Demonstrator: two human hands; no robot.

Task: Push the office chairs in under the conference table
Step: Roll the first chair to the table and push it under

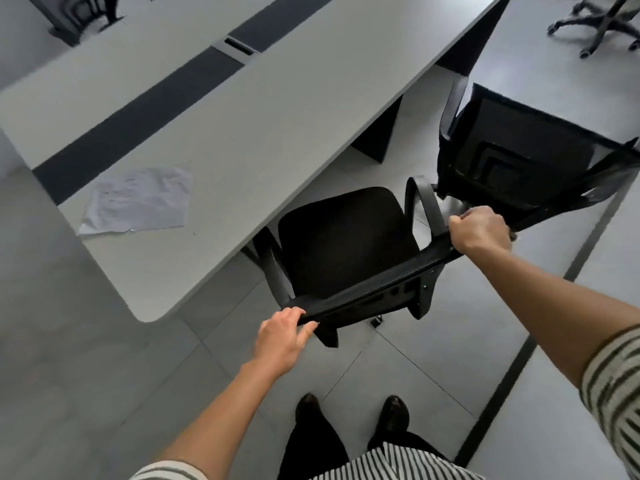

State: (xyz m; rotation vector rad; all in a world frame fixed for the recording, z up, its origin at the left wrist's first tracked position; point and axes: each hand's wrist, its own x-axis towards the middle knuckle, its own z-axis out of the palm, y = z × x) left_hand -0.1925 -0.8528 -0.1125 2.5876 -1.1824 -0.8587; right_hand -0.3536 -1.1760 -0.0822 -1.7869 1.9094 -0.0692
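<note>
Both hands, left hand (pixel 281 337) and right hand (pixel 481 230), clasped on the chair (pixel 346 244) backrest's top corners.

Soft, even, rather dim light with a cool grey cast; its source cannot be told. Shadows are faint, deepest under the conference table (pixel 242 133). No glare. Wide-angle bending bows straight edges toward the corners. The crumpled paper (pixel 138 200) looks slightly blurred.
</note>
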